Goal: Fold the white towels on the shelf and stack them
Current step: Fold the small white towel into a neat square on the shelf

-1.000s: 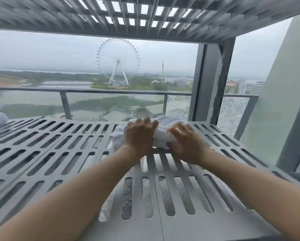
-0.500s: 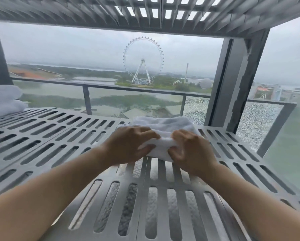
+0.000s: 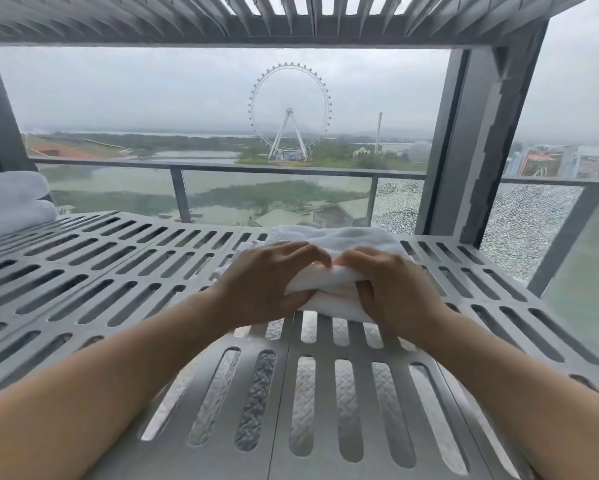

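A white towel (image 3: 339, 239), folded into a small thick bundle, lies on the grey slotted metal shelf (image 3: 118, 271) a little right of centre. My left hand (image 3: 267, 280) grips its near left edge, fingers on top and thumb underneath. My right hand (image 3: 388, 289) grips the near right edge the same way, and the fingertips of both hands nearly touch on top. The near edge is lifted slightly off the shelf. At the far left edge of the shelf sits a stack of folded white towels (image 3: 12, 202), partly cut off by the frame.
Another slotted shelf (image 3: 291, 19) hangs close overhead. A thick grey post (image 3: 464, 150) stands at the back right corner, another at the back left. Behind the shelf is a window with a railing. More white fabric shows through the slots below.
Both hands went from pressing flat on the towel to gripping its near edge and drawing closer together. The view shifted left, bringing the stack of folded towels into sight.
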Tool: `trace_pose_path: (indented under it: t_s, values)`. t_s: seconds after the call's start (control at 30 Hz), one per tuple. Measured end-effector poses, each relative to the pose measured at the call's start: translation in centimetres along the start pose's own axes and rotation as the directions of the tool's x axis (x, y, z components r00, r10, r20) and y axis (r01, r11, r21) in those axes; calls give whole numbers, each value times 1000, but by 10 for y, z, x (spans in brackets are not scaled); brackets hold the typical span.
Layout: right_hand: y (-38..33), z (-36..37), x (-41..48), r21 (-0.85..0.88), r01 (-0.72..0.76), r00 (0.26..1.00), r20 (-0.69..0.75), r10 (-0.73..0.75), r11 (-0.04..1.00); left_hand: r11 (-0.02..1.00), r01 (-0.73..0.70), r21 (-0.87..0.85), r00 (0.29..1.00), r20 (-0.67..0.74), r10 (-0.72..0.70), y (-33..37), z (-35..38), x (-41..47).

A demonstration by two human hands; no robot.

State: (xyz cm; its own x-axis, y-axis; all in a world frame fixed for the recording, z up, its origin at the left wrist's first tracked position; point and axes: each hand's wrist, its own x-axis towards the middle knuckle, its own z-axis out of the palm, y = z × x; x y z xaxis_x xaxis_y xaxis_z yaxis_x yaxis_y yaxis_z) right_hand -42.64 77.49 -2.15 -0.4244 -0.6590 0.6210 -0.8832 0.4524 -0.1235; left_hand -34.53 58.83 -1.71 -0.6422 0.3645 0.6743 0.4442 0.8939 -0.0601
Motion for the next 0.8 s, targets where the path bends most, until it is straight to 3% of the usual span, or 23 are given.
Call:
trace_pose_path:
  t_s: [0.13,0.2,0.3,0.4,0.57,0.8]
  values:
    - [2,-5,2,-40,-24,988,-154,18,999,1000,-8,-11,1000,6,8,-3,1,0]
    - [4,-4,2,-67,-53,994,-97,46,996,1000,-7,-26,1000,-14,7,-4,3,-1]
    - [1,0,1,21,-71,997,45,70,997,999,32,-42,995,-91,-35,-4,8,0]
    - [-1,3,0,84,-116,990,94,108,990,991,105,-78,981,-152,-116,-5,12,0]
    - [0,2,4,107,-103,995,-6,104,989,989,142,-33,989,-40,-143,-5,17,-3]
    - [19,-11,5,-138,-177,971,-184,150,974,978,206,-16,978,44,-205,-3,16,-3]
